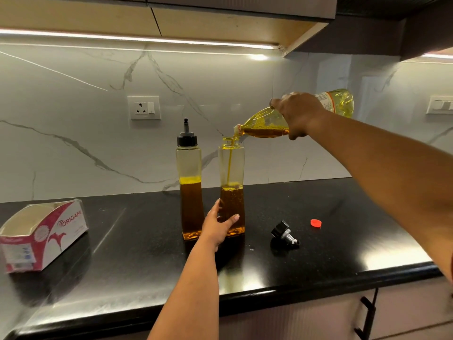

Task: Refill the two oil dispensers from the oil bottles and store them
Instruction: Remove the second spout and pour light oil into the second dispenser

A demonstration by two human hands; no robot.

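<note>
Two tall clear oil dispensers stand side by side on the black counter [147, 253]. The left dispenser [190, 192] wears its black spout cap and is roughly half full. The right dispenser [231, 173] is uncapped, and my left hand [218, 224] grips its lower part. My right hand [299, 114] holds a plastic oil bottle [267, 123] tilted, mouth over the open neck. A thin stream of oil runs down into the dispenser. Its black spout cap [284, 233] lies on the counter to the right, with the bottle's red cap [315, 223] beyond it.
An open pink and white tissue box [41, 236] sits at the left of the counter. A wall socket [144, 107] is behind the dispensers on the marble backsplash. Cabinets hang overhead, and a drawer handle [367, 315] shows below the counter edge.
</note>
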